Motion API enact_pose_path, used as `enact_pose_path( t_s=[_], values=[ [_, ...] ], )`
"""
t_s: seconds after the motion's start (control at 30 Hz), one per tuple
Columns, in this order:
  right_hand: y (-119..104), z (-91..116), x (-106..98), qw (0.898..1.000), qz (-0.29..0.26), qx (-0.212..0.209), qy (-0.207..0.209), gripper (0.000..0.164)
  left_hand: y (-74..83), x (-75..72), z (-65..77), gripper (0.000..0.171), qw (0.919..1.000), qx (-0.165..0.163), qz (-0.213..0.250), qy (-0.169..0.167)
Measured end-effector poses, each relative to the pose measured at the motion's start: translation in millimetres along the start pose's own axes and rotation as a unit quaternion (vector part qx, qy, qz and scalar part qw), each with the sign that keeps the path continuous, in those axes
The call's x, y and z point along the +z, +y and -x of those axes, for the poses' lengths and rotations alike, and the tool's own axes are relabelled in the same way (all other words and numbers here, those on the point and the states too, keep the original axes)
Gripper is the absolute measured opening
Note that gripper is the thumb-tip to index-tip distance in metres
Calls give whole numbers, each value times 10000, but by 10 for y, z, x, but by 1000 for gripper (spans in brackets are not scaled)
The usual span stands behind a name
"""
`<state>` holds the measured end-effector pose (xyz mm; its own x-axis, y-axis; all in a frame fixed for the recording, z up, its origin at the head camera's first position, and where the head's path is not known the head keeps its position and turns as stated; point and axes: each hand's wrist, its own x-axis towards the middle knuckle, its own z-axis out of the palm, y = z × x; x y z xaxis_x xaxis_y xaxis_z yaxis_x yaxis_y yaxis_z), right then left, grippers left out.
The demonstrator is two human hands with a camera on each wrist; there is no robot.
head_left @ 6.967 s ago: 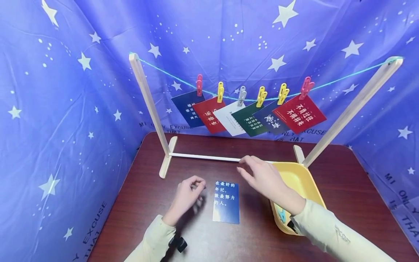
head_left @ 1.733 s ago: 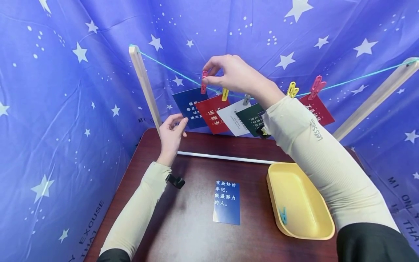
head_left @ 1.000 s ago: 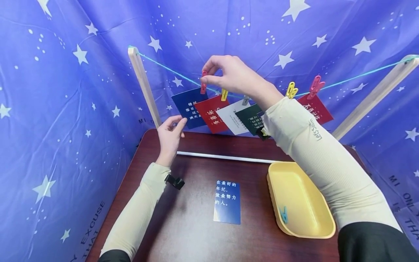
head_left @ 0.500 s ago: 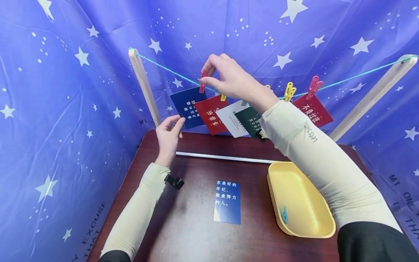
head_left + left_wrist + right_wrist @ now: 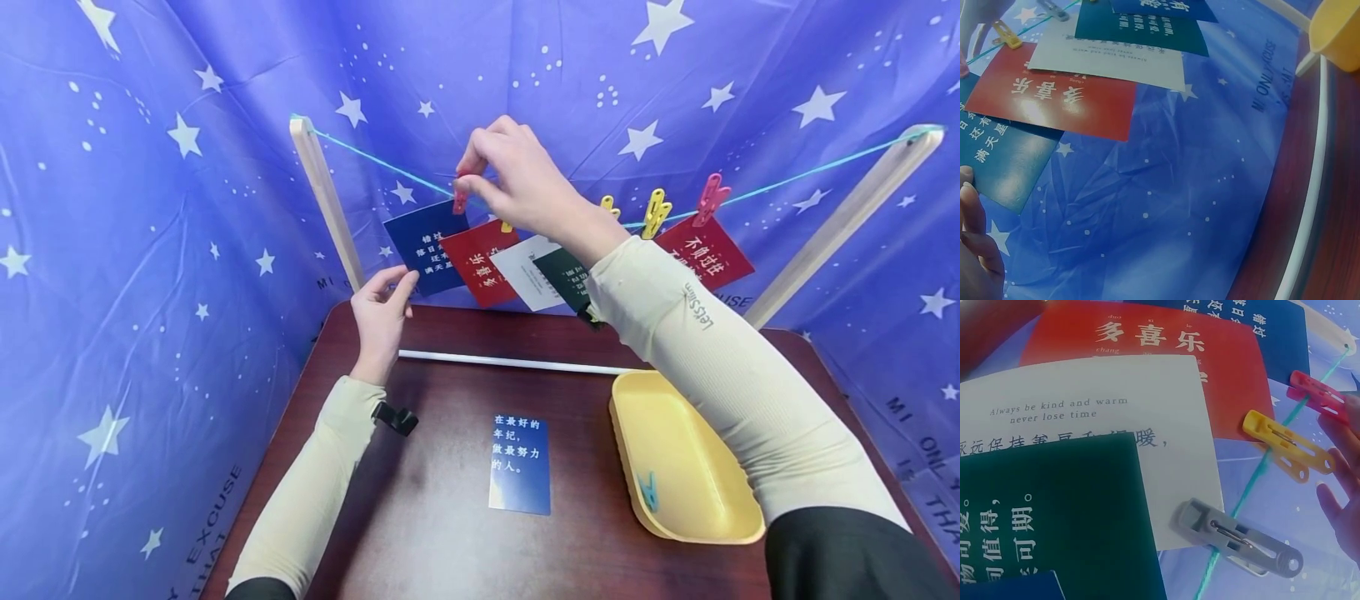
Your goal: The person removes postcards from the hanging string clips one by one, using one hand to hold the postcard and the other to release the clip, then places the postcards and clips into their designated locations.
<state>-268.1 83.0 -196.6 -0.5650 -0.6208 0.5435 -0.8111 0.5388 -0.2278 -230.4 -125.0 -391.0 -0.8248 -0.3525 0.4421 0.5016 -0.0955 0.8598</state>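
My left hand (image 5: pixel 378 321) pinches the lower left corner of a dark blue card (image 5: pixel 423 246) at the left end of the line. In the left wrist view its fingertips (image 5: pixel 969 194) lie at that card's edge. Above, my right hand (image 5: pixel 521 179) pinches a pink clothespin (image 5: pixel 459 202) at the card's top right corner, on the turquoise string (image 5: pixel 382 162). The right wrist view shows the pink clothespin (image 5: pixel 1319 394) at the fingers, near a yellow clothespin (image 5: pixel 1285 444) and a grey clothespin (image 5: pixel 1241 537). My right forearm hides part of the row.
Red (image 5: pixel 480 262), white (image 5: pixel 528 275) and green (image 5: pixel 566 279) cards overlap beside it, and another red card (image 5: pixel 705 254) hangs right. A blue card (image 5: pixel 519 467) lies on the table, left of a yellow tray (image 5: pixel 690 467) holding a turquoise clothespin (image 5: pixel 647 492). Wooden posts (image 5: pixel 326 200) carry the string.
Seven seconds ago both hands were low over the table; they have since risen to the leftmost blue card and its pink clothespin. Over the last second both hands have barely moved.
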Motion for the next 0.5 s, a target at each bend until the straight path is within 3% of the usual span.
enact_pose_path(
  t_s=[0.33,0.5],
  values=[
    [-19,29,39,9967,-129,-273,748,10,-2,-31,9,16,9997,-157,162,110],
    [-17,32,56,9951,-164,-335,912,9,6,-57,9,14,9994,-188,232,190]
  ],
)
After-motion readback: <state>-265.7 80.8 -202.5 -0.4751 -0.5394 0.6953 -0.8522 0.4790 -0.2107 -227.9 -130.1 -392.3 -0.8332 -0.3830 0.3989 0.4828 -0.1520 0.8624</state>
